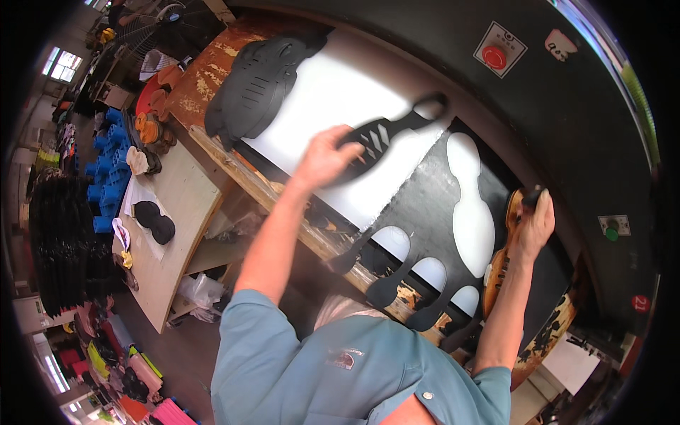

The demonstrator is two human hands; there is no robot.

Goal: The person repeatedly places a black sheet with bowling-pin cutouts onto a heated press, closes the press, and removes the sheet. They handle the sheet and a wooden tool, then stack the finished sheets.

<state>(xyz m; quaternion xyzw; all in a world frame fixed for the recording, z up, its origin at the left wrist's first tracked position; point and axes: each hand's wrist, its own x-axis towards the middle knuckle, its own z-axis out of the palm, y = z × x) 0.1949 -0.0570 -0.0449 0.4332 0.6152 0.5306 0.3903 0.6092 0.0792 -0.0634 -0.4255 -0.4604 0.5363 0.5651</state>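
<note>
1. Black slotted sole [393,128]: we pinch it in our left grip [326,159], its far end beyond the fingertips.
2. Brown curved die [491,285]: just left of our right grip [535,227].
3. Dark knob [531,196]: our right grip's fingers curl around it.

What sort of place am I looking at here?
Probably a shoe-part cutting workshop: a black sheet with sole-shaped openings, a pile of dark grey sole-shaped pieces with slots, and a round red push button on a black machine panel.

Bright window [66,65], pale table [190,197], dark floor [185,365]
</note>
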